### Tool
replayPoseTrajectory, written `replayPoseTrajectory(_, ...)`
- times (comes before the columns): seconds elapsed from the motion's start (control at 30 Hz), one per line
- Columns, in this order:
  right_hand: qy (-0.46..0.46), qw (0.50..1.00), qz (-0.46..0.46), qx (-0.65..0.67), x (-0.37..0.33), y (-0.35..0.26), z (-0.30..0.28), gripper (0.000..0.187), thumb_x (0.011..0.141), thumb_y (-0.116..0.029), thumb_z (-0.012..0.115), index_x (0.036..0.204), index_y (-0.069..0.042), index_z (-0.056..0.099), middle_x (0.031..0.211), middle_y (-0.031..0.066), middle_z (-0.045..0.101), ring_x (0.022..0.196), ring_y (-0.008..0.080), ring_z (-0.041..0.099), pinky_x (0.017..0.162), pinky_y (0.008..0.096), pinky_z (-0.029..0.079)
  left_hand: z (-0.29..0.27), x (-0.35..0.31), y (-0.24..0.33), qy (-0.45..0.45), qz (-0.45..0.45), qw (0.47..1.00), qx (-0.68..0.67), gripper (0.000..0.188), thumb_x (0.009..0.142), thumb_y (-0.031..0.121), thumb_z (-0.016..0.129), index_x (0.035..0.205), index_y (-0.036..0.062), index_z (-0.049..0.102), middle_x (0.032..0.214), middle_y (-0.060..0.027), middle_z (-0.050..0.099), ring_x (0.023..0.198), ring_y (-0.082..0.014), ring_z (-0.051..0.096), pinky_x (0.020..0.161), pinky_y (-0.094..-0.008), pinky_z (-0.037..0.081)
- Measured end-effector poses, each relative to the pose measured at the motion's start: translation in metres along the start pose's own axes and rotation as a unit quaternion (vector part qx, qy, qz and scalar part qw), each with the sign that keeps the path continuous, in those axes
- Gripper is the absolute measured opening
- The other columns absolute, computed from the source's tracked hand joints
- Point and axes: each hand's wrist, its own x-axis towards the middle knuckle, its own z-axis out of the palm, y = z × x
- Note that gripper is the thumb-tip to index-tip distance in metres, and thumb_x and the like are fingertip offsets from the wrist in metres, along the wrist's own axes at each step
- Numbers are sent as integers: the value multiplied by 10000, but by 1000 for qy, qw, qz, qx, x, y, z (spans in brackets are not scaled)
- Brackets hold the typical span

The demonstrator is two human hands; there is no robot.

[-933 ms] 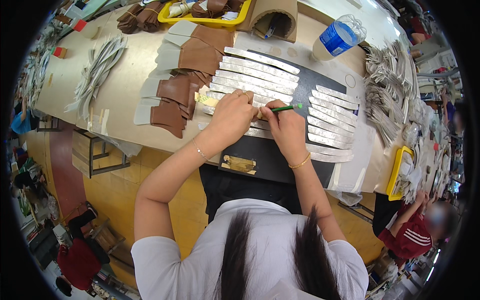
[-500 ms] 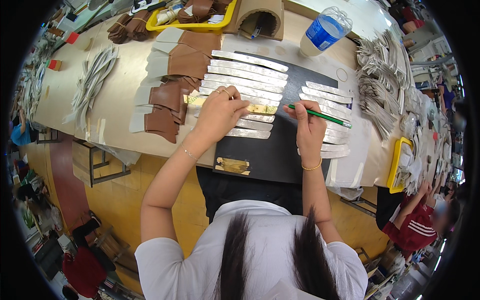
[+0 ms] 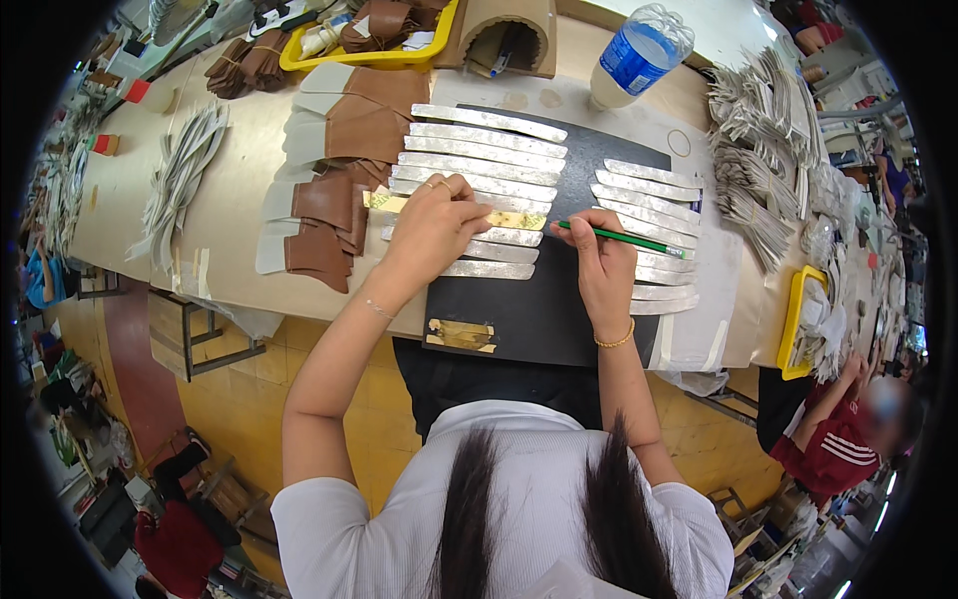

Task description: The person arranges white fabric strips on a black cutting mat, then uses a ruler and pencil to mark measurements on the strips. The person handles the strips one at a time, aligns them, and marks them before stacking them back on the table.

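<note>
My left hand (image 3: 431, 232) presses a narrow yellow strip (image 3: 517, 221) with printed marks onto a column of pale silvery strips (image 3: 484, 160). Its fingers are bunched together, covering the strip's middle. In my right hand (image 3: 606, 272) is a green pencil (image 3: 631, 240), its eraser end pointing right and its other end close to the yellow strip's right tip. A second column of silvery strips (image 3: 649, 212) lies beyond and under the right hand. Both columns rest partly on a black board (image 3: 559, 319), which has a tape-covered patch near its front edge.
Brown leather pieces (image 3: 371, 118) with pale ends overlap left of the strips. Behind stand a yellow tray (image 3: 439, 42), a brown half-round holder (image 3: 534, 25) and a water bottle (image 3: 639, 62). Bundled pale strips (image 3: 753, 150) and another yellow tray (image 3: 795, 324) lie right. Co-workers sit nearby.
My right hand and the pencil have shifted slightly left and down, toward the yellow strip's right end. The left hand stays on the strip; the whole view has moved a little.
</note>
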Motion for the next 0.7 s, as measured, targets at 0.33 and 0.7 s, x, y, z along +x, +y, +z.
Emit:
replayPoseTrajectory(0.33,-40,998,0,-49,2,2,-1,239,1019,-202,588,998,36,607,862,101,697,841,158,690,752,254,532,1,-1,-2,0,-2,1000,-26,189,784,127,783,966,79,778,856,-57,586,867,-239,560,776,-358,472)
replayPoseTrajectory(0.7,-81,980,-47,-176,25,-13,39,217,963,-258,645,919,-46,649,661,116,638,602,272,640,568,341,480,1,4,0,5,20,1000,19,140,772,143,782,895,76,773,834,-52,586,843,-248,568,761,-366,479)
